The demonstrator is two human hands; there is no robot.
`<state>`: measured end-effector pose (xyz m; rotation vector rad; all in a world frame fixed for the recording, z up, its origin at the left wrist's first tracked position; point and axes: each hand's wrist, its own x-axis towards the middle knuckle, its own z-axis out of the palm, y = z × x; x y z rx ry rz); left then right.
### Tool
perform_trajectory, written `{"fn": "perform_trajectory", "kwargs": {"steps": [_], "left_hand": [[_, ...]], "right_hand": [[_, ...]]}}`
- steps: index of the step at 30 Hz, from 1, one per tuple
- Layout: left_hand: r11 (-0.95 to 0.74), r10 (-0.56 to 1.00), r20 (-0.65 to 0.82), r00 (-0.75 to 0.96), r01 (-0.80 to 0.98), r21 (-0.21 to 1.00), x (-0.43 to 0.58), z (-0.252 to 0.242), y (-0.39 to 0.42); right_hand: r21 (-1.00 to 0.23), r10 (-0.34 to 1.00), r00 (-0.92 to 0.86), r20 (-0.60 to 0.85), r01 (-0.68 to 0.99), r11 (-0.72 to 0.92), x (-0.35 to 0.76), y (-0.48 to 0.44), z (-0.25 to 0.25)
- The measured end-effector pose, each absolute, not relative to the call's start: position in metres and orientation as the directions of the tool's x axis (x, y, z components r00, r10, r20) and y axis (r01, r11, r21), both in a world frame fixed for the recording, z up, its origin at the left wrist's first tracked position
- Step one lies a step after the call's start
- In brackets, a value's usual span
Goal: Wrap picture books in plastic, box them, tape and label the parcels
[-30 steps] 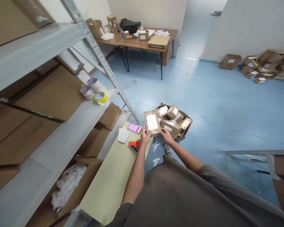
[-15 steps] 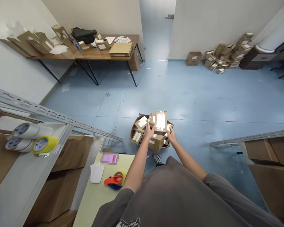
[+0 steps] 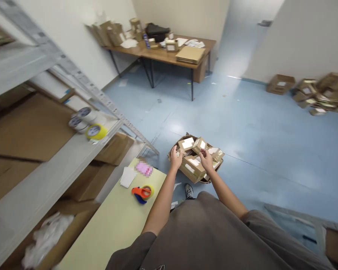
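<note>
A round-edged brown container (image 3: pixel 171 149) on the floor is heaped with small cardboard boxes bearing white labels. My left hand (image 3: pixel 176 159) is over its left side, thumb and fingers apart, close to a partly covered box. My right hand (image 3: pixel 207 159) hovers at the middle of the heap with slightly bent, parted fingers, just below a small labelled box (image 3: pixel 199 144). Between my hands, nearer my body, lies a larger box (image 3: pixel 192 170). Another box (image 3: pixel 186 143) lies behind my left hand. Whether the fingertips touch any box is hard to tell.
At left, a metal shelf (image 3: pixel 81 157) holds tape rolls (image 3: pixel 96 131) and cartons. A pale green table (image 3: pixel 109 213) carries a tape dispenser (image 3: pixel 142 192) and white papers (image 3: pixel 128 177). A wooden desk (image 3: pixel 157 55) stands behind; boxes (image 3: pixel 323 90) are piled by the right wall.
The view has turned right to left, bringing more of the left shelf into sight. The labelled box raised between my hands is no longer held there; both hands have come down to the heap.
</note>
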<state>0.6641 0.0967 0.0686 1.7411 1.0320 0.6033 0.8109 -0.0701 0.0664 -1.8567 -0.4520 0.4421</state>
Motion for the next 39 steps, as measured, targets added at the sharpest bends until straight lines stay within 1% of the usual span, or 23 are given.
{"fn": "perform_trajectory", "kwargs": {"steps": [3,6,9,11,16,19,23,26,30,34,37,39], "left_hand": [[-0.074,0.926,-0.080,0.368,0.387,0.919,0.611,0.074,0.101],[-0.040,0.970,-0.054,0.235,0.375,0.926,0.543,0.081,0.104],[-0.030,0.996,-0.003,0.093,0.357,0.934,0.464,0.092,0.098],[-0.006,1.000,0.005,0.003,0.352,0.936,0.410,0.101,0.089],[0.091,0.976,-0.020,-0.217,0.321,0.943,0.276,0.119,0.054],[0.111,0.940,-0.006,-0.341,0.287,0.951,0.200,0.124,0.026],[0.141,0.891,-0.016,-0.454,0.244,0.960,0.120,0.124,-0.007],[0.153,0.875,-0.025,-0.484,0.226,0.962,0.091,0.120,-0.017],[0.148,0.893,-0.041,-0.448,0.208,0.967,0.096,0.102,-0.013],[0.182,0.926,-0.110,-0.360,0.174,0.968,0.131,0.075,-0.006],[0.205,0.945,-0.141,-0.296,0.198,0.959,0.164,0.058,-0.003],[0.216,0.947,-0.147,-0.285,0.228,0.949,0.184,0.050,-0.001]], "right_hand": [[-0.941,0.641,0.766,-0.049,0.180,-0.287,0.783,-0.035,0.070],[-0.932,0.760,0.650,-0.008,0.271,-0.242,0.738,0.000,0.075],[-0.918,0.851,0.525,0.028,0.350,-0.186,0.679,0.028,0.082],[-0.910,0.895,0.445,0.037,0.386,-0.154,0.635,0.041,0.087],[-0.899,0.966,0.241,0.096,0.437,-0.020,0.524,0.056,0.099],[-0.899,0.983,0.132,0.127,0.433,0.058,0.459,0.058,0.104],[-0.898,0.987,0.025,0.161,0.418,0.136,0.388,0.056,0.110],[-0.866,0.981,-0.022,0.192,0.466,0.180,0.359,0.053,0.115],[-0.757,0.971,-0.071,0.228,0.614,0.223,0.352,0.046,0.112],[-0.681,0.988,-0.074,0.135,0.718,0.147,0.370,0.032,0.092],[-0.663,0.996,-0.040,0.073,0.745,0.079,0.390,0.019,0.071],[-0.660,0.999,-0.013,0.042,0.750,0.038,0.402,0.014,0.056]]}}
